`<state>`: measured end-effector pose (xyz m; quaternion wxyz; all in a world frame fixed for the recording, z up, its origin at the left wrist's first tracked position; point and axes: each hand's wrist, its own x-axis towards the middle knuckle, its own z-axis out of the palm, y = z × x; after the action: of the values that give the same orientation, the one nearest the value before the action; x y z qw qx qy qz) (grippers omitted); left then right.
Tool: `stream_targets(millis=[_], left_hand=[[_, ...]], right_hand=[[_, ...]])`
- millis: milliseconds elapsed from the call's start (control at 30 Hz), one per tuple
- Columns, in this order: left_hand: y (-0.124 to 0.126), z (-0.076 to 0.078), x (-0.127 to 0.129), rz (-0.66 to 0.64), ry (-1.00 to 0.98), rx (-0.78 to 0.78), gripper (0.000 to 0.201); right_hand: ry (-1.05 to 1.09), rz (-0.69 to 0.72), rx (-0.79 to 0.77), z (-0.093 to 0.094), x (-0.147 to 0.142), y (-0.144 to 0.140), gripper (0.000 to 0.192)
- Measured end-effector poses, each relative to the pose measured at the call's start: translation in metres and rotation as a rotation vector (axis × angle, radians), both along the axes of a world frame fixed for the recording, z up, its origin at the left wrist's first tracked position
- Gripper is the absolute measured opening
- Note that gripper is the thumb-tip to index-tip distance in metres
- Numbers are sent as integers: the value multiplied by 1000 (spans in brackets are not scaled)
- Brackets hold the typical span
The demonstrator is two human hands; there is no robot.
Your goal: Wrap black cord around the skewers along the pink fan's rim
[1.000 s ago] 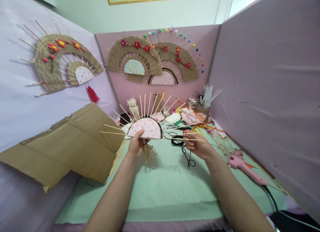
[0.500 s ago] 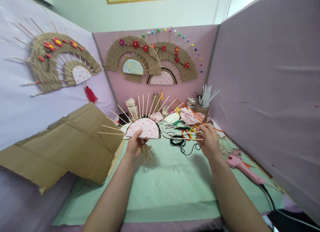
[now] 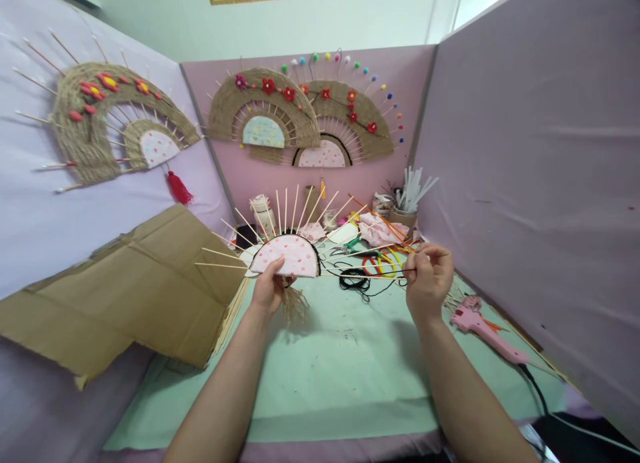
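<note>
My left hand grips the lower edge of a half-round fan frame, pink with dots, from which several thin wooden skewers fan outward. A tuft of jute fibre hangs below it. My right hand is to the right of the fan, fingers pinched on a black cord that runs taut from the fan's black-edged rim. A loose bundle of that cord lies on the green mat between my hands.
A folded cardboard sheet leans at the left. A pink glue gun lies at the right, its cable trailing toward me. Scissors, coloured sticks, fabric scraps and a cup of glue sticks crowd the back. Finished woven fans hang on the partition walls.
My right hand has moved right and slightly up, away from the fan, pulling the black cord taut. My left hand and the fan have stayed in place.
</note>
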<state>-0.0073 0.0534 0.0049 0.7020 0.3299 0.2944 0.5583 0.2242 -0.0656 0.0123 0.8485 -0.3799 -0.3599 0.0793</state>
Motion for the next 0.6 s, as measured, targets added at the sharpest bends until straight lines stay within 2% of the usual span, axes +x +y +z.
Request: stream_targets(millis=[200,333,467,600], left_hand=[[-1,0,0,-54,31,2,22],[-2,2,0,-67,12,-39,21],[-3,3,-1,-83,-93,-62,22],[-5,3,-1,-108,-163,-80,22]], right_hand=[[94,185,56,-1,9,5,13],[163,286,41,-2,13,7,13],[115,357,-127,-6,13,9,17],[-155,344,-322,-11,7,11,15]])
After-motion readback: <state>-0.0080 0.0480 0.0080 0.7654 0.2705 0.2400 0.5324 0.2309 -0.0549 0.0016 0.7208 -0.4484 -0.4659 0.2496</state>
